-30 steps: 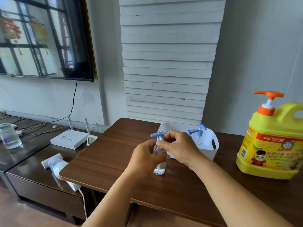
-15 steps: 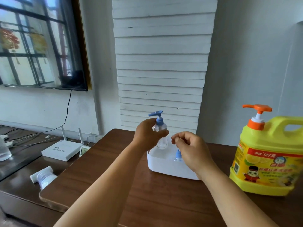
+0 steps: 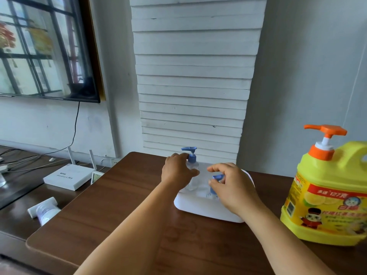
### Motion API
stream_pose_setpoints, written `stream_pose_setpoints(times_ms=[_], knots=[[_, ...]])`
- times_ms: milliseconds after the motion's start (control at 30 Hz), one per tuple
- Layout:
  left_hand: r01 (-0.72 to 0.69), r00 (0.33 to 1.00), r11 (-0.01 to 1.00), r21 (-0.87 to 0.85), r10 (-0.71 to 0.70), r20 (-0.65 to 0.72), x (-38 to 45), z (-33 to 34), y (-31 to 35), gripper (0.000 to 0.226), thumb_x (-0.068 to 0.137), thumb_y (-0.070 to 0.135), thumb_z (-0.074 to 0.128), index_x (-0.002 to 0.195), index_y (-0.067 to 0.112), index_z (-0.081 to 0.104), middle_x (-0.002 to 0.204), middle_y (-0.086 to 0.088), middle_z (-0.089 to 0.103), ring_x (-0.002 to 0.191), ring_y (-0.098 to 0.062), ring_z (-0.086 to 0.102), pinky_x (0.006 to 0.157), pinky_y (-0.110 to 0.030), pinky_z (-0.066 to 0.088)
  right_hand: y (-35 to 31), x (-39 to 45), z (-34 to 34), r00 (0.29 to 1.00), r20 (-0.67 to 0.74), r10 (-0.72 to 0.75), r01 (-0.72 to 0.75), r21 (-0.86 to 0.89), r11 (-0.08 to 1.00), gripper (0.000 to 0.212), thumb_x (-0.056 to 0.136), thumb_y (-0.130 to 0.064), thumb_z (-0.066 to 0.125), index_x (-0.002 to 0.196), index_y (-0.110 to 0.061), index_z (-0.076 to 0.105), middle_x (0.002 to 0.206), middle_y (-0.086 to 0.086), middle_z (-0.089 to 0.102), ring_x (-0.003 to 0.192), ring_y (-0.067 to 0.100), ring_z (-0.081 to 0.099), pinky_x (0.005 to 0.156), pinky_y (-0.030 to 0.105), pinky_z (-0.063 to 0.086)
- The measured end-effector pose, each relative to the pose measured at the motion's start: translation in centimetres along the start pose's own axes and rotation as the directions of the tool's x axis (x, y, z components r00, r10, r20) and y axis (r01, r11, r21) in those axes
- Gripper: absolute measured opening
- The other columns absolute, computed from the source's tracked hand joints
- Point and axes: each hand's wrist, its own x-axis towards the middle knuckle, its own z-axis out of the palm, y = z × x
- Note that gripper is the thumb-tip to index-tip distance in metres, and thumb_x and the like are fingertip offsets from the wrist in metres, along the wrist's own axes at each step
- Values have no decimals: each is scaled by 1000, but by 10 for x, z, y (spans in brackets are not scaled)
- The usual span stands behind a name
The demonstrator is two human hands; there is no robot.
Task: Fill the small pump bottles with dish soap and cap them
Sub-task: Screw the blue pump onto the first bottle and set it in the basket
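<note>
A white basket [image 3: 206, 210] stands on the brown table [image 3: 123, 219]. My left hand [image 3: 176, 171] grips a small clear pump bottle [image 3: 192, 167] with a blue pump head, holding it upright inside the basket. My right hand [image 3: 230, 185] reaches into the basket, its fingers curled around the blue pump head of a second small bottle [image 3: 216, 178], most of which is hidden. A large yellow dish soap jug [image 3: 325, 193] with an orange pump stands at the right.
A white router [image 3: 67, 176] and a small white display [image 3: 96, 177] sit on a lower cabinet at the left. A white tube-like item [image 3: 44, 210] lies near the table's left edge. A stack of white boards leans on the wall behind.
My left hand lifted the capped bottle from the table and lowered it into the basket. My right hand let go of the cap and moved onto a second bottle's pump head.
</note>
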Motion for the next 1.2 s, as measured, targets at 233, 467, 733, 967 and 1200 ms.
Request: stream_pose_setpoints(times_ms=[233, 467, 733, 967, 1200], knots=[[-8, 1000, 1000, 20, 9, -29, -10, -3, 2, 70, 75, 37, 72, 134, 18, 38, 134, -4, 45, 126, -25, 37, 97, -34, 37, 4, 4, 2, 998, 50, 39, -29, -192, 981, 23, 92, -20, 56, 112, -23, 67, 116, -4, 63, 106, 14, 59, 82, 20, 41], [-182, 979, 978, -106, 170, -112, -49, -13, 25, 32, 87, 21, 56, 117, 12, 49, 121, -6, 51, 116, -24, 44, 99, -31, 36, -13, 10, -11, 993, -122, -2, 2, -2, 1000, 13, 88, -16, 62, 94, -16, 73, 93, -2, 65, 77, 9, 55, 65, 18, 40], [-228, 972, 893, -387, 229, -44, -80, -32, 43, 13, 86, 26, 61, 92, 18, 69, 87, 1, 71, 78, -10, 60, 71, -23, 45, -35, -4, -24, 975, -213, -56, 87, 139, 986, 31, 86, -20, 64, 117, -22, 63, 105, -8, 60, 60, -1, 48, 66, 16, 37], [7, 986, 660, -752, 123, 117, -93, -47, 46, 14, 84, 19, 66, 95, 12, 72, 78, -2, 69, 74, -13, 65, 71, -23, 51, -33, -32, -20, 984, 170, 47, -102, 330, 938, 30, 88, -28, 63, 117, -25, 58, 93, -10, 66, 88, 10, 62, 78, 19, 49], [32, 999, 730, -683, 4, 52, -109, -45, 56, 33, 74, 29, 76, 94, 12, 57, 86, 1, 67, 81, -12, 63, 66, -20, 46, -35, -47, -14, 999, 2, 48, -48, 147, 988, 13, 83, -29, 69, 88, -23, 59, 61, -13, 48, 55, -1, 47, 49, 6, 37]])
